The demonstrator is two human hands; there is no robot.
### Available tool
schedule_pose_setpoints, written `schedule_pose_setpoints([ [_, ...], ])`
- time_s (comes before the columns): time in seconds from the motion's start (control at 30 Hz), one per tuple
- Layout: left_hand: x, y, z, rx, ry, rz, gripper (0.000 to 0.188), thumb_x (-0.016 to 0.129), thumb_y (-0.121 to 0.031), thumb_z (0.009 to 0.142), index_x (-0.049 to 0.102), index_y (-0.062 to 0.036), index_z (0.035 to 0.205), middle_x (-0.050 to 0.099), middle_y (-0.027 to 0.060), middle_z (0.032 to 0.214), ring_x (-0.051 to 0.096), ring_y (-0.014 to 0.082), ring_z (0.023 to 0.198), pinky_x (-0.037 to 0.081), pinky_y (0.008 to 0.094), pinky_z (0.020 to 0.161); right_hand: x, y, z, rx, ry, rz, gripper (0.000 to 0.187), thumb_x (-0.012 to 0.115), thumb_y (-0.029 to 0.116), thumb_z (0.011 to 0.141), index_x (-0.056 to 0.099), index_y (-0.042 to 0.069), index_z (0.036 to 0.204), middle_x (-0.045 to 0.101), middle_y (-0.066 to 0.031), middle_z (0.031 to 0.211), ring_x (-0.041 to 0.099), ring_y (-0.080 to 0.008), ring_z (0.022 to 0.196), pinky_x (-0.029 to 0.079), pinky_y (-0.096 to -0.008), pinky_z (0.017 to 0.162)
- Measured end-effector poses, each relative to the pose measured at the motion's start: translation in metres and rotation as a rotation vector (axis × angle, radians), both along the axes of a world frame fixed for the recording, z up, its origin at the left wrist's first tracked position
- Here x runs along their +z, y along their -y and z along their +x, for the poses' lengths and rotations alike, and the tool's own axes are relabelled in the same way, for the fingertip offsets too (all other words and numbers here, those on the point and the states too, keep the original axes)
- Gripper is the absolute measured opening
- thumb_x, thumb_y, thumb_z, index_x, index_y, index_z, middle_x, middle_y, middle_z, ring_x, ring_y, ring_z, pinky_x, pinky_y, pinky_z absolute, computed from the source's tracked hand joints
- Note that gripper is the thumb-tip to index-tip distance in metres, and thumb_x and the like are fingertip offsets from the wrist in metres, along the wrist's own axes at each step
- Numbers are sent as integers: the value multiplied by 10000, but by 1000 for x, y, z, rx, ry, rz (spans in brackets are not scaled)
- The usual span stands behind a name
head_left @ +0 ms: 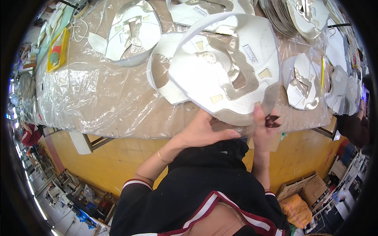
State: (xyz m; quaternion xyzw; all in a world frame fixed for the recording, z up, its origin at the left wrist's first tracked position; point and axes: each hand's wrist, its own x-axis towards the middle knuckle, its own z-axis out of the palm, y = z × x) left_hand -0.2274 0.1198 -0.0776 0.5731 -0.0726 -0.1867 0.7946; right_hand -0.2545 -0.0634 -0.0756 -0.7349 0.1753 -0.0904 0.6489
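A flat white shoe upper (220, 84) with silver-beige trim and a cut-out middle is raised above the table, close to me. My left hand (201, 129) is at its near edge, the fingers partly hidden beneath it and the thumb stretched out to the right. At the near right corner, my right hand (262, 126) pinches the upper, thumb on top. A small dark object (272, 121) sits in the right hand's fingers; blur hides its kind. Behind the raised upper, another white upper (167, 84) lies partly covered.
The table (106, 102) is covered in clear plastic. Another upper (134, 33) lies at the far left, a smaller one (302, 80) at the right. A stack of uppers (281, 19) stands at the far right. A yellow tray (58, 50) lies left. Cardboard boxes (313, 190) stand on the floor.
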Motion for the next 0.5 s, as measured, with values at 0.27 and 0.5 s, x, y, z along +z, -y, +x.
schedule_pose_setpoints([
  [0.27,18,-31,14,-109,-385,-136,396,578,-85,956,455,98,1284,595,165,1206,620,243,1072,592,356,854,23,23,34,268,28,-51,421,702,231,907,596,-44,1207,566,12,807,428,-90,630,440,-242,619],
  [0.5,25,-13,11,173,-345,-174,369,490,-74,999,431,45,1343,546,156,1304,575,260,1163,498,447,1009,46,-4,27,165,414,-805,467,662,271,917,585,-25,1271,508,-94,1057,487,-170,811,409,-281,667],
])
